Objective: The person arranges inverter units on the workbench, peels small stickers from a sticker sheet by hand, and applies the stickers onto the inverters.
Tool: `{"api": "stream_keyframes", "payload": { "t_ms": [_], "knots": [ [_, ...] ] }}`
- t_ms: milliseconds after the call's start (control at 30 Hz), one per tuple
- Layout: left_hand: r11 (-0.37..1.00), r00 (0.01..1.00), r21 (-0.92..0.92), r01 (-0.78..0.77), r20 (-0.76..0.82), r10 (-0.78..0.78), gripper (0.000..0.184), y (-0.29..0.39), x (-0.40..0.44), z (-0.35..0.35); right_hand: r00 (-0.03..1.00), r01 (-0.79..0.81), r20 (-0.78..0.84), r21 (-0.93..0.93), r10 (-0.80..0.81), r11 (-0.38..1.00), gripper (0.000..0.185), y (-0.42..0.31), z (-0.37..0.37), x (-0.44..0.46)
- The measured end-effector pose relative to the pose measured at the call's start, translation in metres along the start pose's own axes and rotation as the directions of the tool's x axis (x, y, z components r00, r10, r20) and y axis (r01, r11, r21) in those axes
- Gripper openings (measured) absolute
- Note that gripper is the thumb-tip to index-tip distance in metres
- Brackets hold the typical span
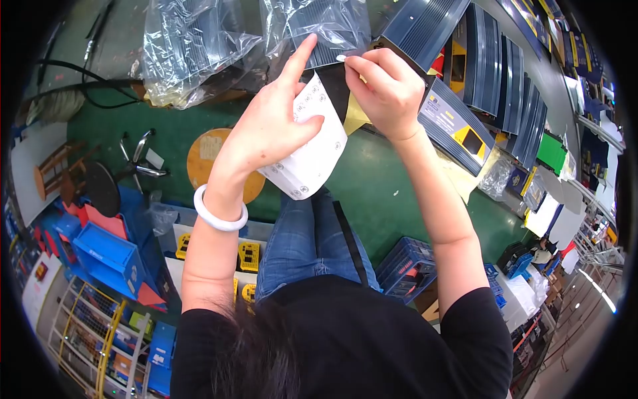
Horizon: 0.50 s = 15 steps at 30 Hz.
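Note:
My left hand [276,126] holds a white sheet of stickers [311,156] printed with small round marks. Its thumb lies over the sheet and its index finger points out towards a plastic-wrapped device; the other fingers are hidden. Between the thumb and index finger of my right hand [385,90] is a small white sticker [341,58]. Both hands are above the front edge of the workbench. In front of them, a dark finned metal device [325,30] lies in a clear plastic bag. Another bagged device [199,50] is to its left.
Several dark finned devices [482,60] stand in a row at the right, one with a grey and yellow label [455,126]. A round wooden stool [206,156] is below the bench. Blue crates [109,256] stand at the left, and a dark blue crate [405,269] is beside my legs.

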<state>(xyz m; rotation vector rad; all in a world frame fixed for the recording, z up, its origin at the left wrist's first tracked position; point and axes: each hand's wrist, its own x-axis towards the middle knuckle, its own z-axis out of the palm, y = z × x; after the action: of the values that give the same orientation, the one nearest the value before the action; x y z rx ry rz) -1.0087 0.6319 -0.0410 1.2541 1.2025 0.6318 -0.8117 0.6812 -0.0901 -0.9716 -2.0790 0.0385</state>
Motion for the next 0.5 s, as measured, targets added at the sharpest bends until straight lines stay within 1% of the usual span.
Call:
{"api": "stream_keyframes", "payload": {
  "t_ms": [167, 267, 367, 500],
  "knots": [
    [1.0, 1.0, 0.0, 0.011, 0.005, -0.011, 0.096, -0.0049, 0.0007, -0.0002, 1.0, 0.02, 0.021, 0.009, -0.02, 1.0, 0.014, -0.0008, -0.0001, -0.0014],
    [1.0, 1.0, 0.013, 0.027, 0.012, -0.027, 0.096, -0.0034, 0.0003, -0.0016, 0.999, 0.02, 0.047, 0.036, -0.022, 0.999, 0.018, -0.0007, 0.0014, 0.0012],
    [0.999, 0.999, 0.011, 0.034, 0.016, -0.034, 0.095, -0.0047, -0.0005, -0.0014, 0.997, 0.027, 0.07, 0.029, -0.029, 0.999, 0.017, -0.0025, 0.0015, 0.0021],
    [0.999, 0.999, 0.004, 0.035, 0.016, -0.035, 0.095, -0.0074, -0.0009, -0.0021, 0.998, 0.027, 0.062, 0.031, -0.028, 0.999, 0.017, -0.002, 0.0029, 0.0025]
  ]
}}
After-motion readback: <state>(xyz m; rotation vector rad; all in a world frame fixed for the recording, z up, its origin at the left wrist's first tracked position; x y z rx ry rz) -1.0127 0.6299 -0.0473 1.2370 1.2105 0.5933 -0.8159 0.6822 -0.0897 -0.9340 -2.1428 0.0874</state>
